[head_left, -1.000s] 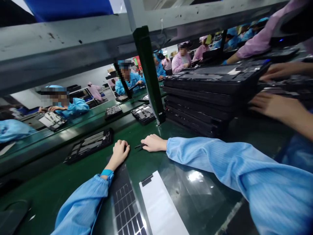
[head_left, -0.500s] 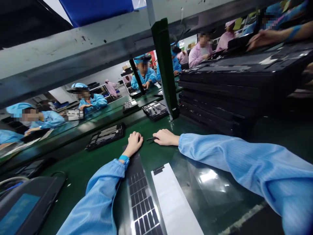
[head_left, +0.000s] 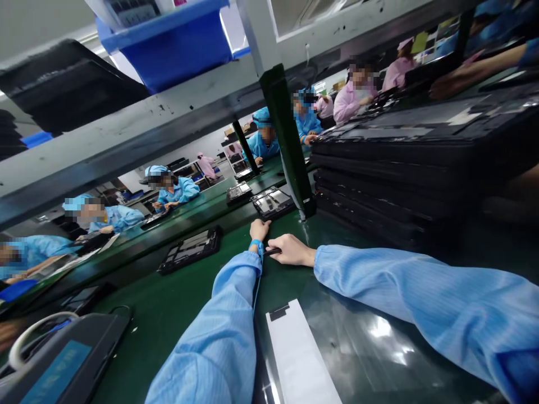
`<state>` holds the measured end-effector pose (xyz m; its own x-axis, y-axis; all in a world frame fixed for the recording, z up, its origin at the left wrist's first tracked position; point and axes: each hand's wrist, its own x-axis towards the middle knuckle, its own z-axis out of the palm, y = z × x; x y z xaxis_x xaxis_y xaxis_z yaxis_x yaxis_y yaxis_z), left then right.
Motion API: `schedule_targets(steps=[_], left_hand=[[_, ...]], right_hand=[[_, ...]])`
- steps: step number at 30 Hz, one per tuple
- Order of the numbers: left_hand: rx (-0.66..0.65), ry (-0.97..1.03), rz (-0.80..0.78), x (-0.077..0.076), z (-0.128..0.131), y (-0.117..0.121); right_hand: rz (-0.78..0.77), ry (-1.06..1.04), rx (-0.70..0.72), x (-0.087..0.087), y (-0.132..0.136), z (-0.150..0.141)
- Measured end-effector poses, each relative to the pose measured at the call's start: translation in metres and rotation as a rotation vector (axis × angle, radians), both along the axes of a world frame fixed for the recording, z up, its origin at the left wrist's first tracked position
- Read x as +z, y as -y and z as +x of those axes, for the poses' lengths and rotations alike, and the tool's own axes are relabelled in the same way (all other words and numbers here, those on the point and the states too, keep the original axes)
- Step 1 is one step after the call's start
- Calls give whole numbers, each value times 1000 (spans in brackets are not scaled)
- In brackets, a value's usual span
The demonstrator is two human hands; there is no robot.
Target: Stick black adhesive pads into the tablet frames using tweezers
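Observation:
My left hand, with a blue wristband, reaches forward with its fingers extended at the near edge of a dark tablet-like device; whether it touches the device I cannot tell. Just right of that wrist, my right hand is closed around slim black tweezers, which point left. Below the hands lies a white strip with a notched black piece at its far end. My left sleeve covers most of the dark sheet beside the strip.
Stacked dark device housings rise at the right, next to a green post. Another opened device lies on the left. A grey machine stands front left. Overhead runs a shelf beam. Co-workers sit across the bench.
My left hand has moved forward and right, off the dark sheet towards the device. The tweezers stay in my right hand, now beside my left wrist. The whole view has shifted slightly.

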<state>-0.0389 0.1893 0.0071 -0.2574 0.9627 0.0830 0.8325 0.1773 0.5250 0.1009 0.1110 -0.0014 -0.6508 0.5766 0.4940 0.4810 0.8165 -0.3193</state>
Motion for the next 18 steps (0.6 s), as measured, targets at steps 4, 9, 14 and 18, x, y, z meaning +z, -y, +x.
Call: schedule_targets(steps=[4,9,14,18], left_hand=[[63,173,33,-2,-13,-6],[85,469,73,-5,-17,-16],[74,849,156,-2,-9,-20],[80,1065,187,9,-7,-19]], right_hand=[[-12,-9,25,-3,-1,-1],[-55,-2,47,-3,1,-1],[-87,-23,66,-3,1,0],[-121,-77,93,-3,4,-1]])
